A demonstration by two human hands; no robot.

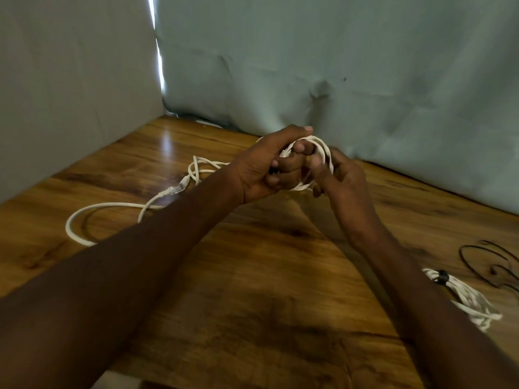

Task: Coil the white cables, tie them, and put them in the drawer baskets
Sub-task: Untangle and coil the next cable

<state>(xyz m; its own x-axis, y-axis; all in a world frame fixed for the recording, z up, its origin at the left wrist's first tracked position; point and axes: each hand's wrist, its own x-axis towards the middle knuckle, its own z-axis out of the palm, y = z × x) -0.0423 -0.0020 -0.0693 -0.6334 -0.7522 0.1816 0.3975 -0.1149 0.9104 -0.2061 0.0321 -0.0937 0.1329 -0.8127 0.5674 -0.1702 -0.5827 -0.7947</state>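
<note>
hands: 2, one coiled white cable (323, 153) is being gripped by the left hand (266, 167) and pinched by the right hand (342, 175) above the bench (252, 276) | loose white cable (112, 209): 1, being left lying left of the hands | tied white bundle (463, 293): 1, right, beside black ties (488, 262)

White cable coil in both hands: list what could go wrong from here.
1. The coil is held untied by the left hand and right hand; a loosened grip may let the loops spring apart.
2. The loose cable on the table lies crossed over itself and may knot when pulled.
</note>
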